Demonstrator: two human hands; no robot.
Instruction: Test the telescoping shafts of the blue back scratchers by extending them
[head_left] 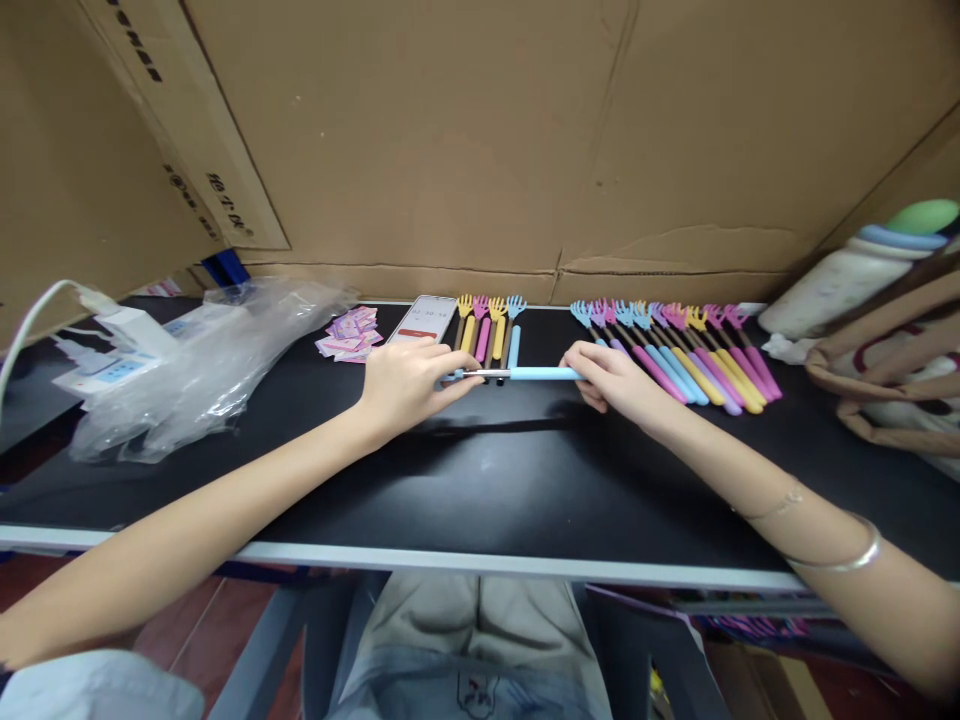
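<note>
A back scratcher with a light blue handle (546, 374) and a thin metal rod is held level above the black table (495, 490). My left hand (405, 385) pinches its blue head end, which the fingers mostly hide. At the other end, the fingers of my right hand (609, 382) close around the tip of the handle. Just behind lie several hand-shaped scratcher heads (496, 306) on dark rods, with loose-looking yellow, pink and blue handles (514, 346) between them. A slanted row of back scratchers (705, 375) in mixed colours lies beyond my right hand.
A phone (424, 318) and a pile of small printed cards (352, 332) lie at the back left. Clear plastic bags (202, 375) partly cover a power strip (97, 375). A bottle (832, 275) and a brown-handled bag (847, 370) stand right. Cardboard (450, 130) walls the back.
</note>
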